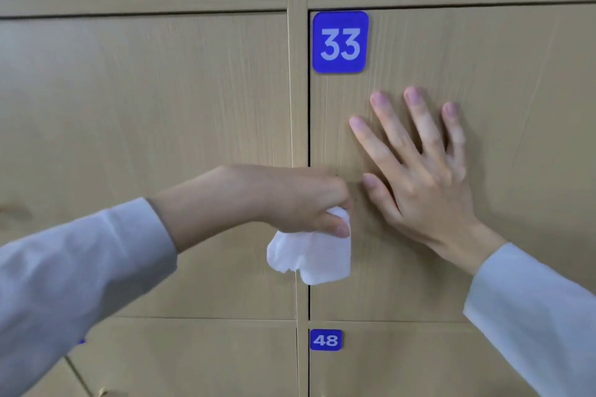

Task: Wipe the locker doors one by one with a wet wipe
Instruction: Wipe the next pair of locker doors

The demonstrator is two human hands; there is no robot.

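Observation:
A light wooden locker door (pixel 503 80) carries a blue plate with the number 33 (pixel 340 42) in its top left corner. My right hand (pixel 425 171) lies flat on this door with the fingers spread and straight. My left hand (pixel 290 200) reaches in from the left at the door's left edge and grips a crumpled white wet wipe (pixel 309 256), which hangs below the fingers. The left fingertips are hidden behind the hand.
Another wooden door (pixel 145 113) fills the left side, with a vertical frame strip (pixel 298 90) between the two. Below is a door marked 48 (pixel 325 339). More doors run along the top edge.

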